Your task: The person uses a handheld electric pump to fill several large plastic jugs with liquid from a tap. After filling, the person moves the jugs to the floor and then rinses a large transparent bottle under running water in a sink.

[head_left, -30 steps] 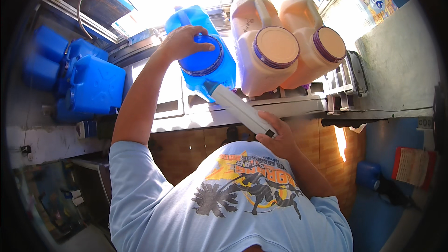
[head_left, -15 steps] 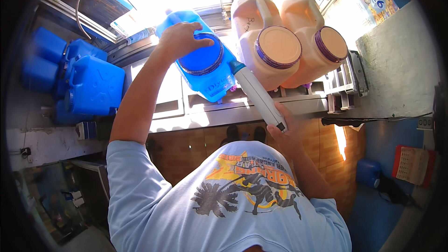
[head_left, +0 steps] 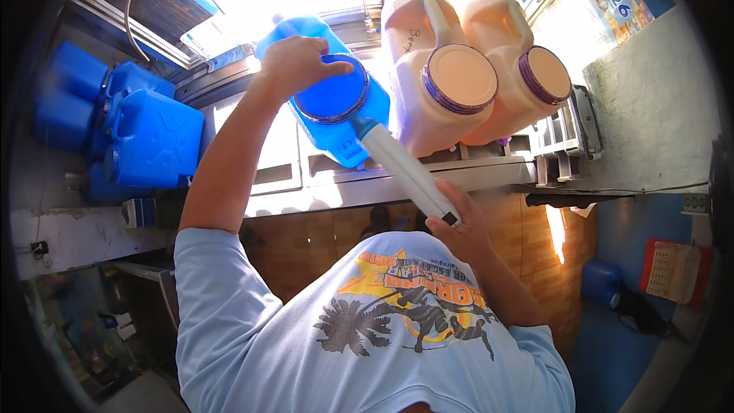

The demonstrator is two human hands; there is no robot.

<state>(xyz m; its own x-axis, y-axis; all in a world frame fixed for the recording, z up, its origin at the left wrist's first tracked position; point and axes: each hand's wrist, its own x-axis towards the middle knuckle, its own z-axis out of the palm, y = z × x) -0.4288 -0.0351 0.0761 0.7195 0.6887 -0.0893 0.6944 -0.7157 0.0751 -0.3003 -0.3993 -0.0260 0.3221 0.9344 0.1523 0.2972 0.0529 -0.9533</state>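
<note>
My left hand [head_left: 297, 67] grips the blue water jug [head_left: 325, 138] near the top, with its thumb lying over the wide round blue cap [head_left: 334, 90]. A dark patterned band rings that cap. In my right hand [head_left: 459, 222] is a long pale grey hand tool [head_left: 409, 172] with a teal tip, held by its near end. Its tip sits at the jug's lower right side, close under the cap's rim; whether it touches I cannot tell. To the right stand two peach-tinted clear jugs [head_left: 417, 118] with broad round caps and purple bands.
A metal ledge [head_left: 344, 193] runs under the jugs, before a bright window. Several blue containers [head_left: 157, 138] are stacked at the left. A white rack [head_left: 562, 138] stands at the right. A small blue container [head_left: 600, 283] lies on the floor at the lower right.
My right hand has swung the tool's tip leftward, from the jug's right edge to its front below the cap. My left hand keeps its place on the blue jug.
</note>
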